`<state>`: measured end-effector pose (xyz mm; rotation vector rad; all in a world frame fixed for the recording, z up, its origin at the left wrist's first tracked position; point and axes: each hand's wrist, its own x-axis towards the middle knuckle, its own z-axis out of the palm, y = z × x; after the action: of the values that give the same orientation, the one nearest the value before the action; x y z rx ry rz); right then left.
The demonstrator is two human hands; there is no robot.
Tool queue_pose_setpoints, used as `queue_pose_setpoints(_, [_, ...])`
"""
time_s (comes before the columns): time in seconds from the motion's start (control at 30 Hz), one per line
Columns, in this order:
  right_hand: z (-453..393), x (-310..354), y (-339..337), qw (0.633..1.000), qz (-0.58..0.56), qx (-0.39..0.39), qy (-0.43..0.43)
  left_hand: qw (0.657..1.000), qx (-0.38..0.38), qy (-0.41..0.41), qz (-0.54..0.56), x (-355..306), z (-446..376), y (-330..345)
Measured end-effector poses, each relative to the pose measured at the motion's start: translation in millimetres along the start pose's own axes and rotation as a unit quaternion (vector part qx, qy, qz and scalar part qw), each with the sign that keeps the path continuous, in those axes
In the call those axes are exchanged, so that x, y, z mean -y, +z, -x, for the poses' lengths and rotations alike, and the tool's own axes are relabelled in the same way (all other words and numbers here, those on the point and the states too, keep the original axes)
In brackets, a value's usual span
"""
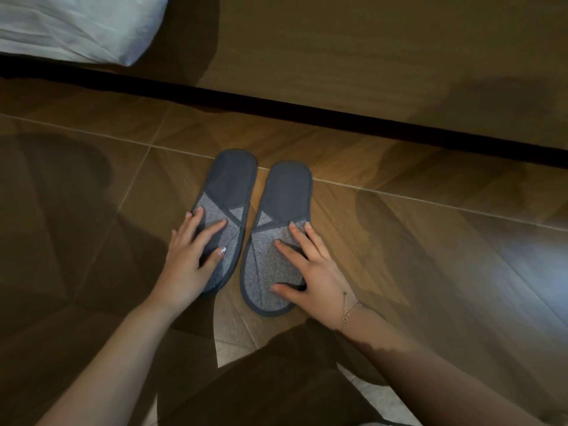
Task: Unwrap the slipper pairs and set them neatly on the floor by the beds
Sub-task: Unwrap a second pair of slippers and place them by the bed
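Two grey slippers lie side by side on the brown tiled floor, heels pointing away from me toward the bed base. The left slipper [229, 192] has my left hand [192, 255] resting flat on its light grey toe band, fingers spread. On the right slipper [284, 198] my right hand [310, 269] presses the toe part with straight fingers. No wrapper is in view. Both slippers are unwrapped and nearly parallel, a narrow gap between them.
A wooden bed base [368, 56] with a dark gap beneath it runs across the top. White bedding [76, 26] hangs at the top left. My dark-clothed knee [276, 379] is at the bottom centre. Tiled floor [430, 241] spreads to both sides.
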<state>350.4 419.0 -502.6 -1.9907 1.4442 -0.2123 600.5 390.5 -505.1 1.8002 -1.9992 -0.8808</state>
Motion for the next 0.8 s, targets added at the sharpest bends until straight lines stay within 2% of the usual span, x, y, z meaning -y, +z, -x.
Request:
queue_pose_setpoints(0.4, [2.5, -0.8, 0.0, 0.999, 0.038, -0.024, -0.022, 1.0, -0.011, 0.005, -0.028, -9.0, 3.4, -3.6])
queue_pose_setpoints(0.57, [1.0, -6.7, -14.5, 0.992, -0.004, -0.125, -0.02, 0.999, -0.049, 0.018, -0.005, -24.6, 9.7, -12.3])
queue_pose_setpoints(0.67, [-1.6, -3.6, -23.6, 0.986, -0.039, -0.165, 0.0, 0.998, -0.051, -0.008, 0.029, -39.6, 12.8, -25.4])
queue_pose_setpoints(0.8, [15.7, 24.2, -53.6, 0.987, -0.088, -0.126, 0.036, 0.989, -0.029, -0.083, 0.118, -75.9, 28.8, -53.0])
